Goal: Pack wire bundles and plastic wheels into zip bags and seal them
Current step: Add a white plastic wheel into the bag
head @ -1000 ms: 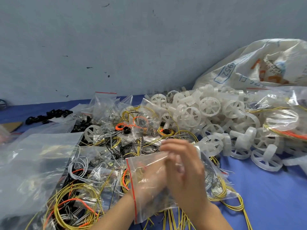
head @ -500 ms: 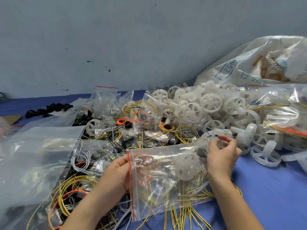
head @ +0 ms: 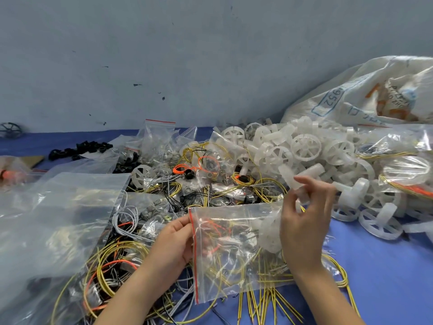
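Approx. midway, I'd judge: zip bag (head: 234, 249), clear w/ red-strip mouth, already holds yellow/orange wire (head: 225, 268) + a white wheel (head: 269, 233), and sits just above the table (head: 386, 277). Can't tell if sealed. Left hand (head: 174, 242) pinches the mouth edge. Right hand (head: 304, 228) is curled at the far end, grip can't tell. Big pile of loose wheels (head: 304, 146) unpacked.

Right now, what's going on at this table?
A person is filling a zip bag. The left hand pinches its red-striped mouth, while the right hand pinches a white plastic wheel in its fingers just above it, beside the wheel pile. Wires and a second wheel already lie inside.
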